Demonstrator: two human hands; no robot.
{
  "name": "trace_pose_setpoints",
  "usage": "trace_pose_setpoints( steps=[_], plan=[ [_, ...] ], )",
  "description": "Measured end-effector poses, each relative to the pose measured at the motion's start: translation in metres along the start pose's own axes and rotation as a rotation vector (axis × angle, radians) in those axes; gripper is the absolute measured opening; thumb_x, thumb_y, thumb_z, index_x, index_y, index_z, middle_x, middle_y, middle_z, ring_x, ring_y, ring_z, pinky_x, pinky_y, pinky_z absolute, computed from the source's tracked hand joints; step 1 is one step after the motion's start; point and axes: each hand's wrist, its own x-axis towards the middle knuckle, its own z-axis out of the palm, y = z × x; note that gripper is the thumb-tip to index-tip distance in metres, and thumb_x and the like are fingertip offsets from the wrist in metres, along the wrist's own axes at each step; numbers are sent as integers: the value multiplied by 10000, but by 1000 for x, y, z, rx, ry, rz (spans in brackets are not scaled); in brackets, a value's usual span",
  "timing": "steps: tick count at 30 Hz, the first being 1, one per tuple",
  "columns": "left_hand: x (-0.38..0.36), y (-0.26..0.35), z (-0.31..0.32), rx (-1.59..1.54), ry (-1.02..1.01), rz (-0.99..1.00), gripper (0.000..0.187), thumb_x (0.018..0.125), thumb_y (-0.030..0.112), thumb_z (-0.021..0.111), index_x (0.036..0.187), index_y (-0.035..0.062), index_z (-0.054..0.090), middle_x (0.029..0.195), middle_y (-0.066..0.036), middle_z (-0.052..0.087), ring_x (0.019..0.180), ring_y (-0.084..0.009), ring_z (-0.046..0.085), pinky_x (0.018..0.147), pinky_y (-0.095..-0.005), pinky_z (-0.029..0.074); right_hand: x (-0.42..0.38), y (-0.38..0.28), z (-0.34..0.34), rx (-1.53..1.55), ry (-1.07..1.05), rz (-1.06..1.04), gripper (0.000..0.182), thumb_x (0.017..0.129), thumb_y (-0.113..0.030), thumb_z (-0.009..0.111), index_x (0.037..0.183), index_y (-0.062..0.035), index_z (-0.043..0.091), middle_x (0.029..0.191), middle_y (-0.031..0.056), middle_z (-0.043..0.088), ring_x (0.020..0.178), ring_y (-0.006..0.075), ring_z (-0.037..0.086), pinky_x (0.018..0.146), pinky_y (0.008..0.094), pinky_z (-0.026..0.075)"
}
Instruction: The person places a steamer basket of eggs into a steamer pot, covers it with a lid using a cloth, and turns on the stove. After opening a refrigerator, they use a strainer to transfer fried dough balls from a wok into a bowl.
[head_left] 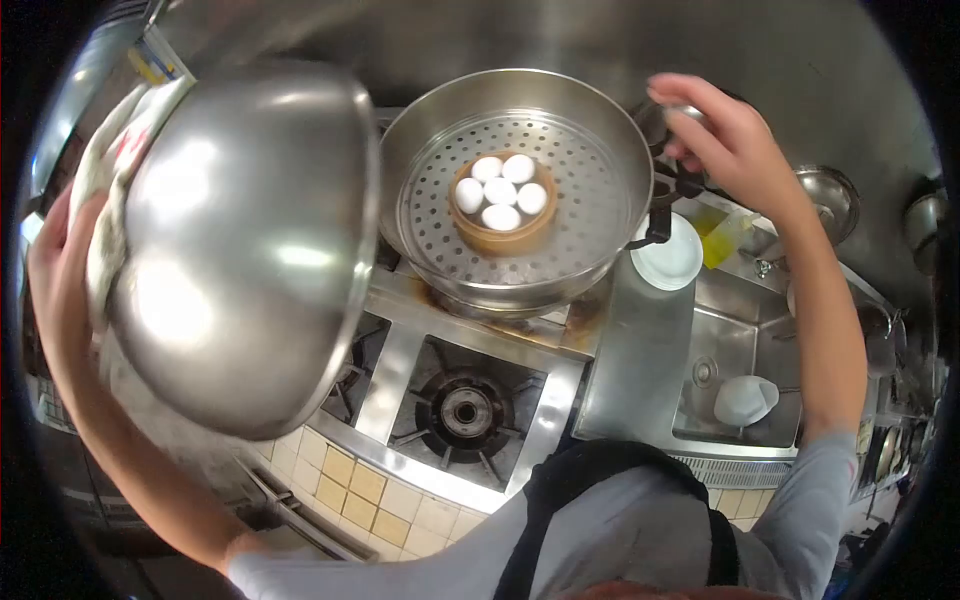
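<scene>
My left hand (pixel 68 270) is closed round a folded white cloth (pixel 118 150) pressed against the top of a large steel domed lid (pixel 240 220). The lid is tipped on its side, left of the steamer pot, its rim facing right; any handle is hidden under the cloth. In the wide steel steamer pot (pixel 610 130), several white eggs (pixel 500 190) sit in a round bamboo basket (pixel 505 240) on the perforated tray (pixel 435 225). My right hand (pixel 735 150) is raised beyond the pot's right rim, fingers bent and apart, holding nothing.
Below the pot is a gas burner (pixel 465 405). At right, white plates (pixel 668 255) stand on the steel counter (pixel 635 360), near a container of yellow liquid (pixel 722 240). The sink (pixel 700 325) holds a white object (pixel 745 400). A steel bowl (pixel 830 200) lies behind it.
</scene>
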Motion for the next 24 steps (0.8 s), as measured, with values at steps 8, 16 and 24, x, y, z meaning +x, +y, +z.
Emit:
trace_pose_setpoints(
  steps=[8, 16, 24],
  plan=[
    [39, 154, 126, -424, -263, 172, 415, 900, 225, 741, 1220, -38, 717, 963, -55, 738, 814, -80, 651, 718, -228, 514, -274, 132, -31, 229, 221, 553, 305, 1051, -166, 571, 1312, -9, 587, 1161, 50, 694, 754, 81, 619, 617, 231, 512],
    [42, 233, 234, -321, -411, 180, 469, 795, 336, 775, 1143, 21, 773, 841, -71, 752, 724, -108, 672, 705, -284, 531, -495, 155, 21, 638, 647, 1074, 348, 1006, -204, 627, 1319, -53, 605, 1159, 68, 714, 745, 114, 647, 609, 267, 537],
    [33, 246, 271, -173, -464, 161, 488, 790, 355, 774, 1164, 42, 768, 870, -83, 765, 783, -128, 696, 765, -300, 534, -576, 147, 56, 838, 903, 1176, 294, 1003, -186, 651, 1279, -91, 616, 1100, 32, 715, 715, 84, 633, 597, 241, 509]
  ],
)
